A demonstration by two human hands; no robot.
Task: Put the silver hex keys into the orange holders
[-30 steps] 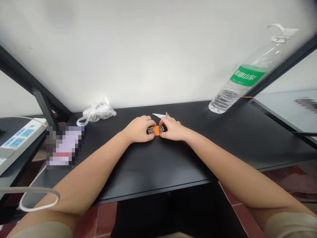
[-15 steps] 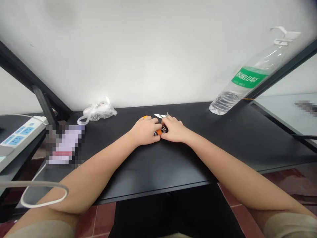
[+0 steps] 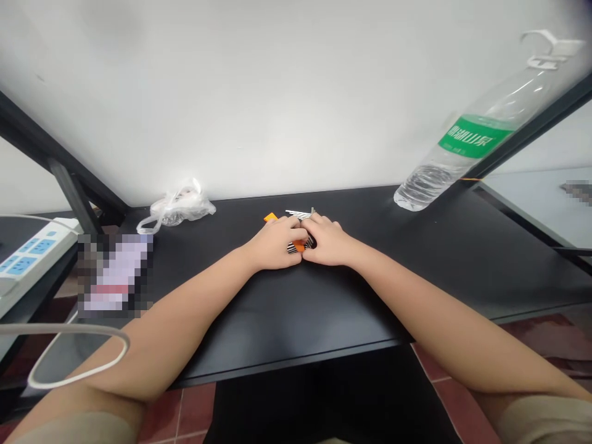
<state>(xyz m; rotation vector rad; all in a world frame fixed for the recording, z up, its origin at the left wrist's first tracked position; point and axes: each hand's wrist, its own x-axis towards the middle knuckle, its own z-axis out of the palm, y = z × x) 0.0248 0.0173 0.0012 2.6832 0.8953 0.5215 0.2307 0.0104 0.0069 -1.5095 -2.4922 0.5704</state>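
My left hand [image 3: 279, 245] and my right hand [image 3: 327, 240] meet at the middle of the black table. Between them is an orange holder [image 3: 299, 246] with several thin metal rods, which look like hex keys. The fingers of both hands curl round it and partly hide it. Just beyond my fingers lie several more silver rods [image 3: 298, 213], bent at their right end. An orange piece [image 3: 270, 217] shows behind my left hand; what it belongs to is hidden.
A large water bottle [image 3: 472, 137] leans at the right back by the wall. On the left are a crumpled plastic bag [image 3: 182, 205], a blurred flat object [image 3: 115, 271], a white power strip [image 3: 39, 253] and a looped white cable [image 3: 78, 377]. The black table [image 3: 287, 314] has its front edge near me.
The view has shifted slightly. More of the orange piece behind my left hand shows, and the fingertips of both hands have moved a little around the holder.
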